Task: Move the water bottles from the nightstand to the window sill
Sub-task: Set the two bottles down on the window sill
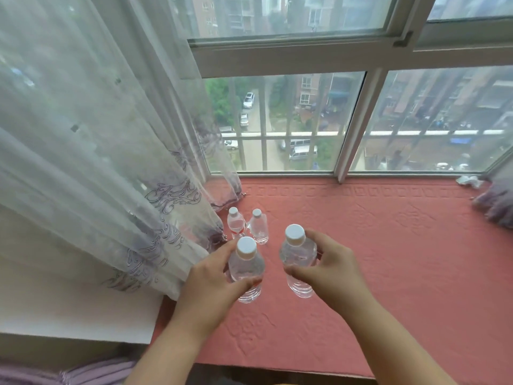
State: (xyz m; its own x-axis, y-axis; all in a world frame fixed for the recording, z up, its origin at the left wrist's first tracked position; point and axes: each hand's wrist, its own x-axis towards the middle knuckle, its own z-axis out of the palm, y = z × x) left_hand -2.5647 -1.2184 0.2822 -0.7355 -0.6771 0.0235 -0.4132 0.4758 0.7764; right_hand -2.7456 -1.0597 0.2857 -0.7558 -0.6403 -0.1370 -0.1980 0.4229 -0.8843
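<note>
My left hand (212, 276) grips a clear water bottle with a white cap (246, 263), upright over the pink quilted window sill (388, 245). My right hand (330, 266) grips a second clear bottle (297, 251) beside it, also upright. Whether the two held bottles touch the sill I cannot tell. Two more white-capped bottles stand on the sill farther back near the curtain: one with a red label (236, 222) and one clear (258, 226). The nightstand is out of view.
A sheer white curtain with purple embroidery (97, 162) hangs at the left, its hem close to the bottles. The window frame (352, 123) lines the sill's far edge. Crumpled white paper (469, 181) and purple fabric (494, 204) lie at the far right.
</note>
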